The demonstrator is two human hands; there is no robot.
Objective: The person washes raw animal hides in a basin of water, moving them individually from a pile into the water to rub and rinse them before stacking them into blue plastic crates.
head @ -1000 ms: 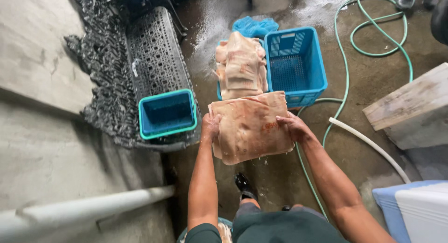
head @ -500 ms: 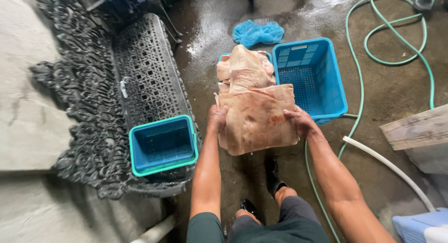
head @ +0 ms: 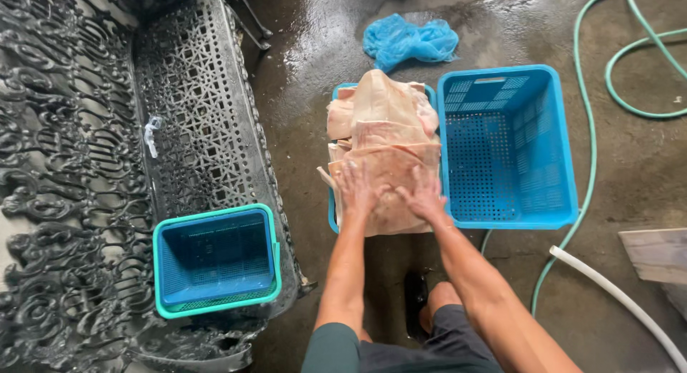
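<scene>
Wet concrete floor; left hand, right hand flat, fingers spread, on pale floppy meat slabs; likely heavy, slippery, grip edges.

Pale slabs of raw pork skin stacked on a crate

The top slab is a broad, roughly rectangular sheet, pinkish-tan with faint red blotches, lying flat with its near edge hanging over the crate's front rim. The left hand and the right hand press on it palm-down, fingers spread, side by side. Beneath it, the pile of slabs rises in uneven folded layers, hiding most of the blue plastic crate that carries it on the wet concrete floor.
</scene>
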